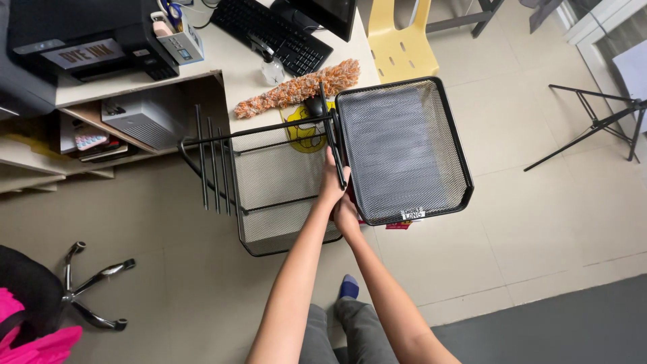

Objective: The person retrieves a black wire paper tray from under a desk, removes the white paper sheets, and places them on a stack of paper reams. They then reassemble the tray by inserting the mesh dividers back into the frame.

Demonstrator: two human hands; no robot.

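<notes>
Left hand (pixel 331 189) clamped on tray (pixel 402 152) left rim; right hand (pixel 347 214) just below, grip unclear. Tray extends rightward from both hands, beside rack (pixel 269 195), over floor.

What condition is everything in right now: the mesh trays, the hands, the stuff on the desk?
Right mesh tray: empty, held up by its left edge.
Left mesh tray: empty, on the rack frame.
Left hand: closed on the right tray's edge.
Right hand: at the same edge, grip unclear.
Duster: lying flat on the desk.
Keyboard: on the desk, untouched.
</notes>
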